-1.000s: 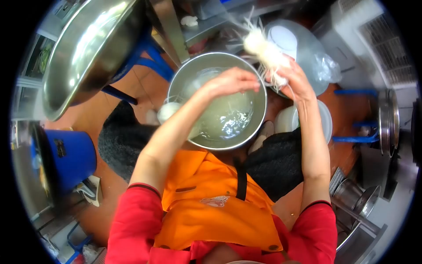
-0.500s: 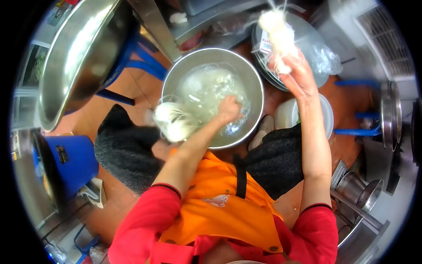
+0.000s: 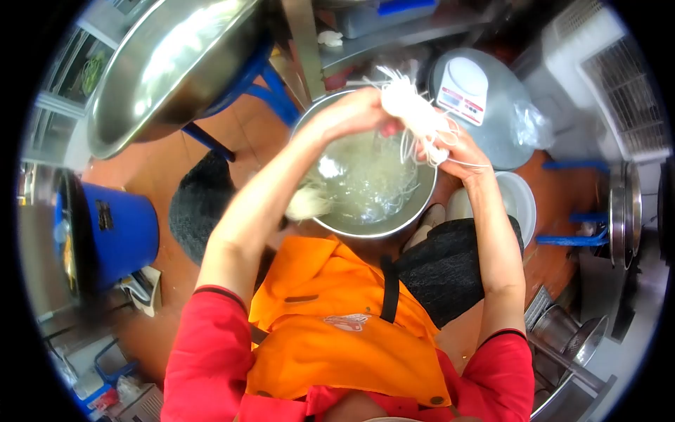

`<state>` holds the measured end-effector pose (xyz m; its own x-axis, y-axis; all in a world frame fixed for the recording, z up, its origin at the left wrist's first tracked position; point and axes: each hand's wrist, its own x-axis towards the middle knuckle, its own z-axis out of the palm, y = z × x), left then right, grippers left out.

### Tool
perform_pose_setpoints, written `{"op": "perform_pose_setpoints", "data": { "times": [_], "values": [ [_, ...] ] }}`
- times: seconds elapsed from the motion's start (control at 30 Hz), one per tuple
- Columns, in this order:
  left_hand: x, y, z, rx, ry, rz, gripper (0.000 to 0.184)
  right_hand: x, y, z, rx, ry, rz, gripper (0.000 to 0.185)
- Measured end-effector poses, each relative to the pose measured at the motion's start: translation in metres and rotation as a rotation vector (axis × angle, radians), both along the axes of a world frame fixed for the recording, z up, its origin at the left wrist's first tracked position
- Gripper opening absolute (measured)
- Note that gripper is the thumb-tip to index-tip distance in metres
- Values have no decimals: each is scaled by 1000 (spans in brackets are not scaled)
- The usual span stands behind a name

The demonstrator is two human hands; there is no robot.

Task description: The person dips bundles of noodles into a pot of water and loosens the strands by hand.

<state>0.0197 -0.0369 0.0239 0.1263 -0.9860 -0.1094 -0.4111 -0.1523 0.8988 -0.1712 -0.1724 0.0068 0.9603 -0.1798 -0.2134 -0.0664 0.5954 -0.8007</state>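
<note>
A bundle of white noodle-like strands [image 3: 415, 111] is held up over the far right rim of a steel pot [image 3: 429, 184]. My right hand [image 3: 457, 148] is wrapped round its lower end. At the bundle's left side is my left hand [image 3: 369, 112], its fingers bent against the strands. Cloudy water [image 3: 365, 183] with more loose strands fills the pot. Another pale bundle [image 3: 309, 202] hangs at the pot's near left rim, partly behind my left forearm.
A large steel basin [image 3: 176, 63] stands at the upper left on a blue stool. Right of the pot are a white scale [image 3: 464, 88] on a round lid and a white tub [image 3: 517, 204]. A blue bin [image 3: 123, 232] stands left.
My left hand has come up out of the pot water to the bundle. My right hand has brought the bundle down and left, nearer the pot.
</note>
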Motion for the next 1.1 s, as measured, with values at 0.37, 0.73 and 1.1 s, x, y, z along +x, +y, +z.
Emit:
{"op": "perform_pose_setpoints", "data": {
  "times": [0.37,0.73,1.1],
  "values": [
    [49,62,-68,-63,270,298,25,-2,-4,25,-70,-121,2,58],
    [31,63,-103,180,-79,126,26,-1,-1,39,-306,-186,-111,43],
    [17,71,-168,627,-653,-100,23,-13,-8,69,-203,-374,-134,47]
  ]
}}
